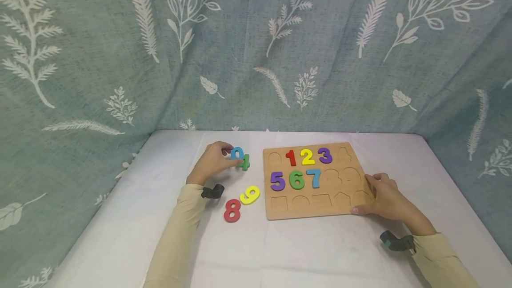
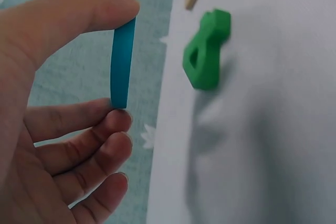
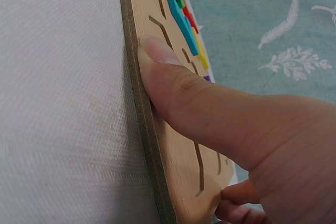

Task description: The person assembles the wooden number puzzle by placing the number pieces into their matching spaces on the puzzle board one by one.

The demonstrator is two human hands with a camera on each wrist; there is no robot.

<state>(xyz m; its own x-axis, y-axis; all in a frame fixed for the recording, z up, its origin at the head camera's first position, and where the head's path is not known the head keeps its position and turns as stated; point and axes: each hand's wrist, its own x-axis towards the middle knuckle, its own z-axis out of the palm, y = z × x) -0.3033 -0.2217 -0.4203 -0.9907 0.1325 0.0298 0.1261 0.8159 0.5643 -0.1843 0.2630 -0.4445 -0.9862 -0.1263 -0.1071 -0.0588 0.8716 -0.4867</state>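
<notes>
My left hand (image 1: 211, 162) pinches a blue number 0 (image 2: 122, 66) between thumb and fingertips, held up off the table. Just beyond it, a green number 4 (image 2: 210, 51) lies on the white cloth. My right hand (image 1: 385, 198) grips the right side of a wooden number puzzle board (image 1: 304, 215), its thumb on the top face near the front edge. Seated in the board are the red 1 (image 1: 293, 158), yellow 2 (image 1: 307, 160), purple 3 (image 1: 327, 159), purple 5 (image 1: 275, 185), green 6 (image 1: 293, 180) and blue 7 (image 1: 316, 179). Other recesses show bare outlines.
A yellow number 9 (image 1: 256, 193) and a red number 8 (image 1: 228, 211) lie on the white-covered table (image 1: 312, 252), between my left forearm and the board. A green leaf-patterned curtain (image 1: 240, 34) hangs behind the table and along its sides.
</notes>
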